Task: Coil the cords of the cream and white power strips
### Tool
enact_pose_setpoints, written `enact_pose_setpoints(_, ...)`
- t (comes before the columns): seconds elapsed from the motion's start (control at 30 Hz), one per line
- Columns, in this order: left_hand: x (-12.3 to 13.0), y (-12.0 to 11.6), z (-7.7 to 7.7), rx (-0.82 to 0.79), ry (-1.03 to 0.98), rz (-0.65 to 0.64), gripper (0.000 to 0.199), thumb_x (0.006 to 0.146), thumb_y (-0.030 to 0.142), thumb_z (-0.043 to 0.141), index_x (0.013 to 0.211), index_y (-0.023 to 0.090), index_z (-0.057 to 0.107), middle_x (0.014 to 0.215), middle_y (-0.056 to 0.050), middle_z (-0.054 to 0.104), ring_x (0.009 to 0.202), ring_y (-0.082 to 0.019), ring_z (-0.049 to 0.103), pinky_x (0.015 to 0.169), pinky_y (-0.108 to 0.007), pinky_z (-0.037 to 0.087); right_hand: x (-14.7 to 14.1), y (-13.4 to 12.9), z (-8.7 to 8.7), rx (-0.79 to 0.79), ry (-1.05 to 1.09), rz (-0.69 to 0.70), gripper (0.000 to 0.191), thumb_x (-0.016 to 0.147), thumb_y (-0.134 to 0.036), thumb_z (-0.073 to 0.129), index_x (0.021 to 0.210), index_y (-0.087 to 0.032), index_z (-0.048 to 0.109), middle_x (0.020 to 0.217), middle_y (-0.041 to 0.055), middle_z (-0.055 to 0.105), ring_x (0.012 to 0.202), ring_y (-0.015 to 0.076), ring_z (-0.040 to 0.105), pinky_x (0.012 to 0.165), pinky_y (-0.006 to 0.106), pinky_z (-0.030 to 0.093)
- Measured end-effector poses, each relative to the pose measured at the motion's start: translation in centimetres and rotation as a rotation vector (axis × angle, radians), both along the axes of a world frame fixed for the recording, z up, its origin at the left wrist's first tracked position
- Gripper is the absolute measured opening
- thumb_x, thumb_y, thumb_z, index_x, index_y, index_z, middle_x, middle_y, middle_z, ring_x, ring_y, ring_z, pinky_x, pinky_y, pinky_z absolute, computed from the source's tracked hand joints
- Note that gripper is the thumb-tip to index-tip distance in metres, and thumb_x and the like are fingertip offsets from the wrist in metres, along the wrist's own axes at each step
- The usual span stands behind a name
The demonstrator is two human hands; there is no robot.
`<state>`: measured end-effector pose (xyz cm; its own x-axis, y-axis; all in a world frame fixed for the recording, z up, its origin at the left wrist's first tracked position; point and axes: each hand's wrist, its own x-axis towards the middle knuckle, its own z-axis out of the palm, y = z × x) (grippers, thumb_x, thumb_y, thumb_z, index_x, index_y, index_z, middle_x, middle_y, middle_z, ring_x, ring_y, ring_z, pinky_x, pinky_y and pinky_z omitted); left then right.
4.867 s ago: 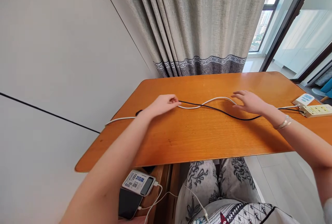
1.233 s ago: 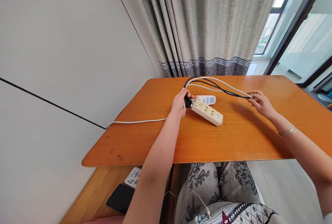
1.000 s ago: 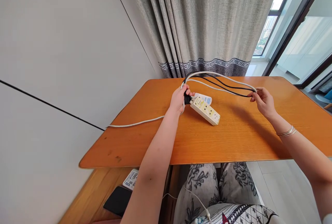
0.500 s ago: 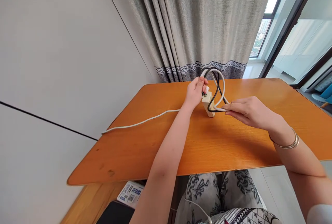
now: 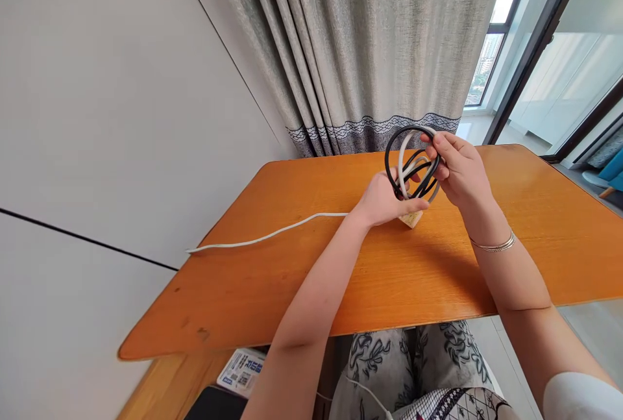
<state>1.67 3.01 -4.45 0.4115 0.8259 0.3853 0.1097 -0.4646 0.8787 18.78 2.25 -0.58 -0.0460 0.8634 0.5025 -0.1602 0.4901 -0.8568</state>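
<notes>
Black and white cables [image 5: 387,157] are gathered in loops between the two hands, above the bench [image 5: 272,303] and touching both grips. Far to the left of the grips stands a pale wall [image 5: 87,115] with dark seams. Below and left of them, lower than the bench top, a white printed device [image 5: 242,371] sits just beside a black flat one [image 5: 217,405] on a wooden surface [image 5: 160,384]; the left forearm passes over that side and cuts off part of the view. A single white cable [image 5: 275,234] runs from the left grip across the bench to its left edge. The left grip [image 5: 382,199] is closed around the lower part of the loops, its thumb stretched out to the right. Beyond the bench, behind the grips, hangs a grey curtain [image 5: 379,37]. Nearer the body, under the bench edge, are patterned trousers [image 5: 384,368] with a thin white cord [image 5: 368,393] across them. Just below the left grip one end of a pale power strip [image 5: 412,219] shows; hand and loops block the rest. The right grip [image 5: 460,163] pinches the loops at their upper right. Past it, farther right, is a window [image 5: 487,56].
</notes>
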Motion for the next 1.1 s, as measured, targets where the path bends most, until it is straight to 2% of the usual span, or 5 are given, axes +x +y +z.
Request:
enact_pose_setpoints(0.27, -0.1, -0.3, -0.2, 0.047, 0.259, 0.133, 0.020, 0.075, 0.029, 0.064, 0.060, 0.019, 0.056, 0.052, 0.003, 0.049, 0.051, -0.012, 0.044, 0.052, -0.026, 0.033, -0.4, 1.0, -1.5, 0.098, -0.153, -0.199, 0.044, 0.084, -0.066, 0.073, 0.101, -0.026, 0.065, 0.079, -0.0008, 0.063, 0.051, 0.0094, 0.049, 0.045, 0.024, 0.043)
enact_pose_setpoints(0.47, -0.5, 0.5, -0.6, -0.035, 0.120, 0.079, 0.016, 0.070, 0.031, 0.063, 0.062, 0.017, 0.059, 0.056, 0.002, 0.052, 0.055, -0.012, 0.047, 0.053, -0.025, 0.037, -0.2, 2.1, -3.0, 0.520, -0.530, -0.618, 0.042, 0.105, -0.053, 0.043, 0.094, -0.025, 0.073, 0.104, 0.0094, 0.065, 0.104, 0.0258, 0.065, 0.092, 0.045, 0.055)
enact_pose_setpoints(0.7, -1.9, 1.2, 0.5, -0.083, -0.079, 0.011, 0.014, 0.060, 0.032, 0.059, 0.060, 0.018, 0.059, 0.054, 0.002, 0.053, 0.052, -0.012, 0.049, 0.054, -0.025, 0.042, 0.9, 2.1, -3.2, 0.619, -0.832, -0.257, 0.057, 0.093, -0.054, 0.063, 0.140, -0.022, 0.058, 0.129, 0.0143, 0.066, 0.118, 0.0308, 0.062, 0.102, 0.048, 0.051)
enact_pose_setpoints(0.93, -3.2, 1.8, 0.8, -0.130, -0.003, -0.039, 0.017, 0.060, 0.033, 0.066, 0.064, 0.018, 0.060, 0.057, 0.002, 0.056, 0.057, -0.014, 0.055, 0.058, -0.026, 0.045, 0.6, 2.1, -3.3, 0.473, -0.868, -0.279, 0.018, 0.095, -0.033, 0.060, 0.096, -0.019, 0.071, 0.083, 0.0067, 0.072, 0.076, 0.0210, 0.064, 0.071, 0.032, 0.047)
enact_pose_setpoints(1.1, -3.8, 2.3, 0.7, -0.222, 0.129, -0.003, 0.023, 0.065, 0.037, 0.071, 0.070, 0.015, 0.065, 0.068, -0.003, 0.066, 0.069, -0.020, 0.065, 0.068, -0.030, 0.052, 0.0, 1.9, -3.6, 0.315, -0.703, -0.264, 0.022, 0.087, -0.030, 0.069, 0.106, -0.020, 0.067, 0.079, 0.0011, 0.070, 0.068, 0.0165, 0.061, 0.065, 0.029, 0.042)
